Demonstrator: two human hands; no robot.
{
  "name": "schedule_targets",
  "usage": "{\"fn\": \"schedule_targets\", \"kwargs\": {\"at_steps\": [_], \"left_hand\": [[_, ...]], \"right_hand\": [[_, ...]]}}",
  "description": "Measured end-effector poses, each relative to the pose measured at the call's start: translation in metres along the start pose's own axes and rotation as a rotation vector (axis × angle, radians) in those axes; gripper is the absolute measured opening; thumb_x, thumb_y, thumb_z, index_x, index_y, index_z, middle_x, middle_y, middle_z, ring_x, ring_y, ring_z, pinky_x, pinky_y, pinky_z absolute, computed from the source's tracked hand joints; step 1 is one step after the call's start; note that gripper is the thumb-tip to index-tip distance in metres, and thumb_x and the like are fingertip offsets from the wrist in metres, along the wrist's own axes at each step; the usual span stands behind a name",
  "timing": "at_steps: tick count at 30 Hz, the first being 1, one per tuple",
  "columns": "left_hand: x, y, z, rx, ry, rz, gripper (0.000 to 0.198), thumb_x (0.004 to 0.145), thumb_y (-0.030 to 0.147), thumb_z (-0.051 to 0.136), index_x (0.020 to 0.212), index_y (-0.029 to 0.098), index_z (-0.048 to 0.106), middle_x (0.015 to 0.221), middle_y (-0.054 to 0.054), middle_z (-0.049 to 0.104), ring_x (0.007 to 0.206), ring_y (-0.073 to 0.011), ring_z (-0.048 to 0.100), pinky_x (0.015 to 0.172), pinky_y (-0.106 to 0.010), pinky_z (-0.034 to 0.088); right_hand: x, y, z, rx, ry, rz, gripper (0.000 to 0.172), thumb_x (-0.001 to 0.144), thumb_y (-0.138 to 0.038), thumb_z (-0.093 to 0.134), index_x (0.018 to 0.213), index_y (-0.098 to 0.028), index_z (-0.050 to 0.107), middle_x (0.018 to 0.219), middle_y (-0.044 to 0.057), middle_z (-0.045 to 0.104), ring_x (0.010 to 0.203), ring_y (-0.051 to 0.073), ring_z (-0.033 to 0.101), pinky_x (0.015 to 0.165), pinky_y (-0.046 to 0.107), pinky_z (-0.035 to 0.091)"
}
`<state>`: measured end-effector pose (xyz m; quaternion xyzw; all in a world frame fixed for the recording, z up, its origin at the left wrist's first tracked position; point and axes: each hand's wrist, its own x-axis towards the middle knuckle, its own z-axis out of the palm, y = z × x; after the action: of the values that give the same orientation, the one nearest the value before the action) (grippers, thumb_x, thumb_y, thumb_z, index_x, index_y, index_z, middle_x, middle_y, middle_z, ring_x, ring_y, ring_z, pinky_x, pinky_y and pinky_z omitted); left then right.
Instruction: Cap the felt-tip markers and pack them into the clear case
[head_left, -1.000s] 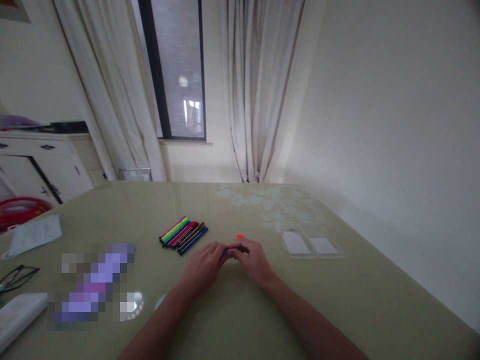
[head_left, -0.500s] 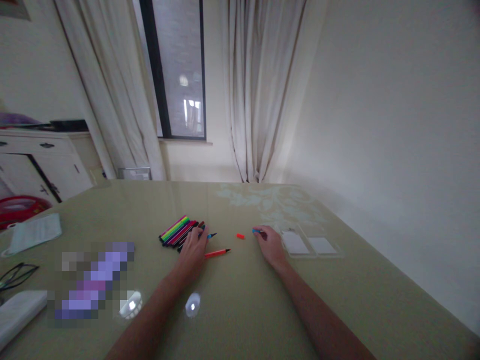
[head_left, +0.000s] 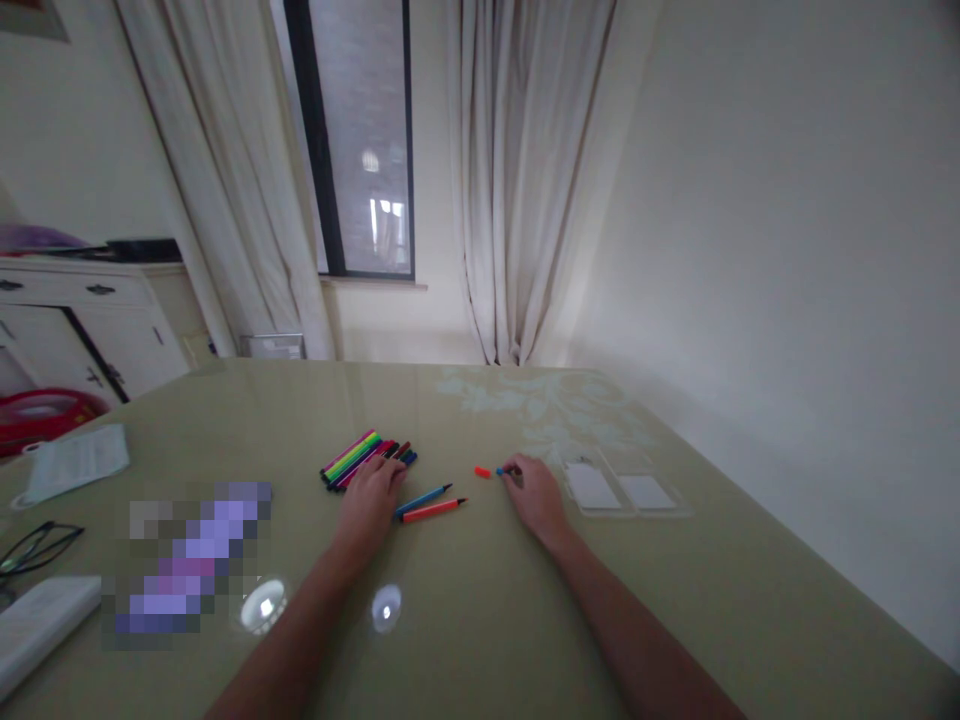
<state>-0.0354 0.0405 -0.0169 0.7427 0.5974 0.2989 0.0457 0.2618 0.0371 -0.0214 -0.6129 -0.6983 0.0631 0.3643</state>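
Observation:
My left hand (head_left: 371, 500) lies over the near side of a row of coloured markers (head_left: 356, 455), its fingers loosely bent and apart, with no marker seen held in it. Just right of its wrist side, an uncapped blue marker (head_left: 426, 499) and an uncapped orange marker (head_left: 435, 510) rest side by side on the table, dark tips pointing right. My right hand (head_left: 534, 495) pinches a small blue marker cap (head_left: 500, 471) at its fingertips, low over the table. An orange cap (head_left: 482, 472) lies just left of it.
Right of my right hand lies a clear plastic case (head_left: 626, 512) with white inserts. On the left of the table (head_left: 480, 620) are a blurred purple item (head_left: 202, 560), a face mask (head_left: 79, 465), eyeglasses (head_left: 41, 545) and a white box (head_left: 49, 625).
The blue marker has left my left hand and lies beside the orange one. My left hand has shifted slightly left. The blue cap in my right hand has come down nearer the orange cap.

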Motion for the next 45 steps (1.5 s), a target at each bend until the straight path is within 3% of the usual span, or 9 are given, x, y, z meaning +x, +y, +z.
{"fn": "schedule_targets", "kwargs": {"at_steps": [8,14,20,27,29,32,37,40,45], "left_hand": [[0.000,-0.010,-0.004,0.232,-0.029,-0.035,0.022,0.099,0.022,0.052,0.109,0.015,0.070,0.117,-0.016,0.069,0.114,-0.0325,0.062,0.102,-0.046,0.049],[-0.008,0.022,-0.003,-0.018,0.062,0.207,0.021,0.102,0.027,0.051,0.111,0.021,0.069,0.110,-0.009,0.066,0.106,-0.0258,0.064,0.096,-0.041,0.053],[-0.025,0.056,-0.001,-0.071,0.022,0.347,0.020,0.106,0.026,0.046,0.113,0.022,0.064,0.108,-0.006,0.066,0.096,-0.0210,0.067,0.086,-0.034,0.055],[-0.028,0.063,0.001,0.067,-0.086,0.382,0.023,0.108,0.035,0.046,0.112,0.024,0.066,0.103,-0.006,0.076,0.092,-0.0232,0.073,0.074,-0.031,0.055],[-0.026,0.058,0.002,0.086,-0.089,0.343,0.024,0.107,0.039,0.048,0.121,0.027,0.064,0.109,-0.006,0.077,0.095,-0.0233,0.074,0.073,-0.030,0.055],[-0.021,0.044,0.005,0.051,0.011,0.279,0.038,0.105,0.040,0.049,0.138,0.022,0.055,0.124,-0.011,0.073,0.110,-0.0266,0.071,0.089,-0.037,0.057],[-0.009,0.013,0.015,0.001,0.049,0.240,0.055,0.092,0.005,0.036,0.146,0.010,0.047,0.131,-0.017,0.068,0.118,-0.0293,0.063,0.106,-0.048,0.049],[-0.001,0.005,0.022,0.000,-0.013,0.203,0.066,0.085,-0.001,0.037,0.150,0.012,0.046,0.134,-0.015,0.068,0.121,-0.0287,0.061,0.108,-0.048,0.047],[0.003,0.011,0.024,-0.091,-0.066,0.043,0.047,0.096,0.020,0.052,0.142,0.017,0.056,0.136,-0.015,0.069,0.124,-0.0302,0.065,0.109,-0.047,0.049]], "right_hand": [[0.001,-0.007,-0.004,0.004,0.024,-0.031,0.011,0.090,-0.021,0.066,0.096,-0.022,0.075,0.101,0.011,0.075,0.101,0.028,0.065,0.092,0.041,0.049],[-0.009,-0.042,-0.007,0.393,0.049,-0.154,0.028,0.098,-0.040,0.066,0.119,-0.022,0.073,0.108,0.010,0.075,0.097,0.023,0.069,0.087,0.036,0.054],[-0.019,-0.066,-0.006,0.628,-0.017,-0.140,0.021,0.095,-0.043,0.072,0.095,-0.023,0.079,0.092,0.006,0.079,0.086,0.021,0.074,0.082,0.033,0.058],[-0.023,-0.074,-0.007,0.742,-0.158,-0.106,0.021,0.091,-0.042,0.074,0.091,-0.022,0.079,0.086,0.004,0.079,0.081,0.021,0.075,0.079,0.032,0.059],[-0.019,-0.071,-0.010,0.738,-0.147,-0.088,0.021,0.090,-0.043,0.074,0.088,-0.022,0.078,0.084,0.005,0.079,0.080,0.021,0.075,0.078,0.033,0.059],[-0.009,-0.055,-0.017,0.705,-0.067,-0.030,0.020,0.089,-0.042,0.075,0.088,-0.022,0.077,0.085,0.006,0.079,0.081,0.022,0.075,0.078,0.033,0.059],[0.008,-0.010,-0.022,0.521,0.174,0.109,0.014,0.089,-0.028,0.065,0.095,-0.020,0.074,0.096,0.009,0.080,0.089,0.023,0.076,0.085,0.037,0.059],[0.010,0.009,-0.017,0.368,0.161,0.163,0.013,0.084,-0.018,0.062,0.091,-0.020,0.073,0.093,0.009,0.079,0.086,0.023,0.076,0.083,0.036,0.058],[0.007,0.015,-0.007,0.148,0.082,0.169,0.013,0.085,-0.016,0.063,0.092,-0.020,0.073,0.090,0.006,0.078,0.080,0.020,0.072,0.075,0.031,0.053]]}}
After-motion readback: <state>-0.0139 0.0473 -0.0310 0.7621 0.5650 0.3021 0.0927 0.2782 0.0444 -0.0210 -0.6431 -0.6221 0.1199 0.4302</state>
